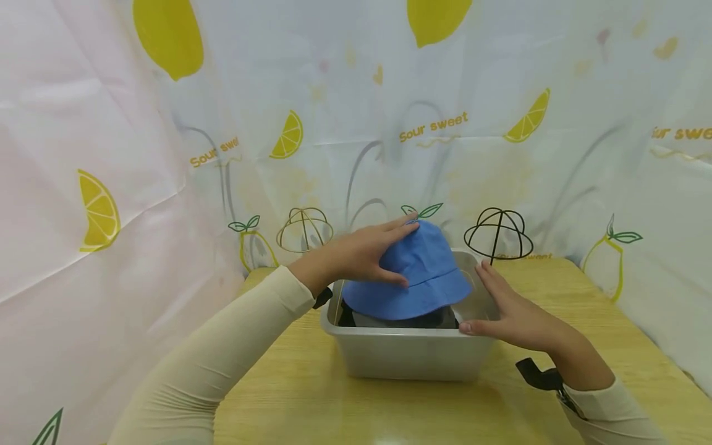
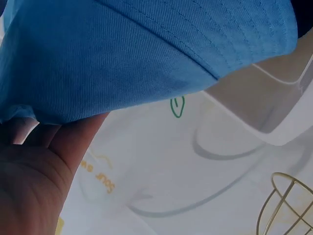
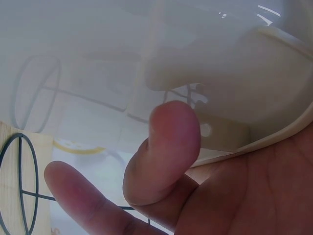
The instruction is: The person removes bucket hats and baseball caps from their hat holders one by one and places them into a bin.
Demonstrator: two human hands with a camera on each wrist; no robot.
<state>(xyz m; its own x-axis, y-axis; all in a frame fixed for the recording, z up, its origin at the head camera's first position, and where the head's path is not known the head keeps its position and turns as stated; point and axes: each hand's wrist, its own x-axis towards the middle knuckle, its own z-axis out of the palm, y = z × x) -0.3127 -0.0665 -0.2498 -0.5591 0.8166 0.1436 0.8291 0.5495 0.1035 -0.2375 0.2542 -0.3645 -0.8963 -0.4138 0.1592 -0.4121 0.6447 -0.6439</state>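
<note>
A blue bucket hat [image 1: 423,266] is held by my left hand [image 1: 367,250], with the fingers at the crown and the thumb along its near side. In the left wrist view, the hat's fabric [image 2: 122,63] spreads over the fingers [image 2: 80,137]. Its brim tilts over a grey-white plastic bin [image 1: 411,355], where dark items [image 1: 428,319] show under the brim. At the bin's right front corner is my right hand [image 1: 520,315], its fingers extended and thumb at the rim. The right wrist view shows its thumb [image 3: 175,142] in front of the bin's shiny wall [image 3: 98,83].
Behind the bin stand a gold wire hat stand [image 1: 304,228] at left and a black one [image 1: 499,233] at right. The bin rests on a wood-grain table [image 1: 289,395]. Lemon-printed white cloth [image 1: 345,80] hangs behind and along the sides.
</note>
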